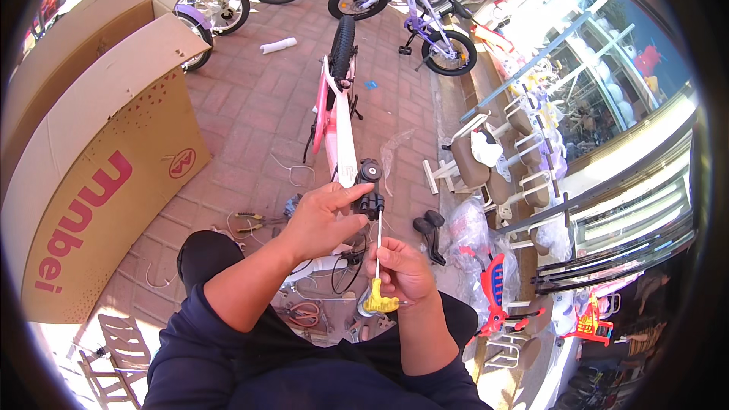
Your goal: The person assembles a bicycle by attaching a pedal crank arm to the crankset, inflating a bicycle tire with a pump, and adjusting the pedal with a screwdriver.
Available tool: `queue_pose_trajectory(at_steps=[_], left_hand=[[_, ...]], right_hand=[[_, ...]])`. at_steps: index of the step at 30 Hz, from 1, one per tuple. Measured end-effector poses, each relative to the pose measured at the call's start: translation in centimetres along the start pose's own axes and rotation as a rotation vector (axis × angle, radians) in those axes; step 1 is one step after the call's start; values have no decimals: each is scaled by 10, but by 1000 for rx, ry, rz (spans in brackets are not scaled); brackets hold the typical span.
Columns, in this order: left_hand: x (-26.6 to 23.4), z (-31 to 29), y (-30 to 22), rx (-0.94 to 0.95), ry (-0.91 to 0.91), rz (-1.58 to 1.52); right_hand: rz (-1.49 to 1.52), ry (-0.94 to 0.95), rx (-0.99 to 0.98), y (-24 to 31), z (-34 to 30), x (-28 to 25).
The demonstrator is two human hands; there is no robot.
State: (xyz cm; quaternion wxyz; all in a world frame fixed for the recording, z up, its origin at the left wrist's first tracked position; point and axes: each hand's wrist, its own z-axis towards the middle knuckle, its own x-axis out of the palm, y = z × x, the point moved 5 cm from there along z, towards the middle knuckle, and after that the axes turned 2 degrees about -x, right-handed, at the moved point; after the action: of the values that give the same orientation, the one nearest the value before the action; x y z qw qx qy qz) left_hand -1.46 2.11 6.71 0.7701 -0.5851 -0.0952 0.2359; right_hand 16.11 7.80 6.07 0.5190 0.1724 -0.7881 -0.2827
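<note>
Apparently part-built, the pink-and-white bicycle (346, 156) at twelve o'clock has its far wheel (343, 39) fitted, its stem clamp (370, 203) seemingly unfinished. Half-open left hand (319, 219) touches the clamp; right hand (406, 267) pinches a yellow-handled driver (379, 301).

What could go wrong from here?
1. The right grip holds the yellow-handled tool by its shaft, so the tip may slip at the black clamp.
2. The left grip has fingers near that tip; a slip might jab them.
3. The orange-handled tool and other loose items crowd the ground below; a dropped small part could get lost there.
</note>
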Motion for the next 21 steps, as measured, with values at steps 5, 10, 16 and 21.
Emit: queue_pose_trajectory(at_steps=[5, 10, 16, 21], left_hand=[[1, -1, 4, -22, 2, -43], [3, 0, 5, -76, 21, -120], [2, 0, 2, -81, 41, -52], [0, 0, 5, -72, 38, -68]], right_hand=[[-11, -70, 5, 3, 4, 17], [-62, -83, 10, 5, 3, 12], [-27, -24, 15, 6, 3, -4], [-85, -88, 9, 13, 6, 25]])
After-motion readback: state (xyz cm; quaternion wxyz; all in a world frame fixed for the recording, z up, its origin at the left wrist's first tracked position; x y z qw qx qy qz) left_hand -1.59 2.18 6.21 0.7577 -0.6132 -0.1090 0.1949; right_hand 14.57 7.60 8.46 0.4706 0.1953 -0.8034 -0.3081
